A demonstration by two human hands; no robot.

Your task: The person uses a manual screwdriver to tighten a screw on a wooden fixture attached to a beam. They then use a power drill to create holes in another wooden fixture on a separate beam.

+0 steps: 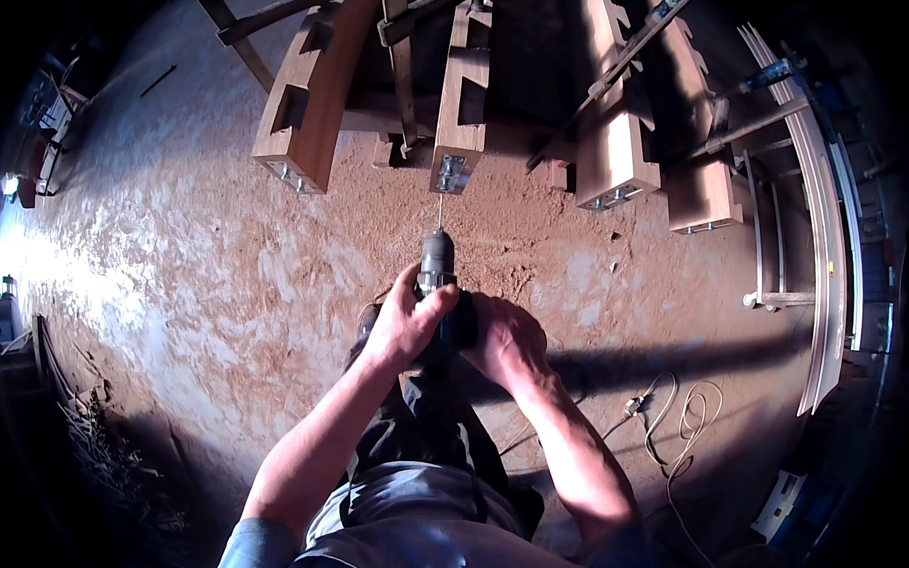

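Both hands, left hand (405,327) and right hand (506,341), have their fingers wrapped tight round a drill (438,283); its bit (thin, seemingly touching) meets a bracket (450,173) on the wooden leg (462,94).

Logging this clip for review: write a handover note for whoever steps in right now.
Left hand and right hand both grip the power drill.
Its bit points at the metal bracket on the end of a wooden leg of the overturned wooden frame.
Similar brackets show on the neighbouring leg ends.
Whether this bracket's screws are in cannot be told.
A cable lies on the sawdust floor.
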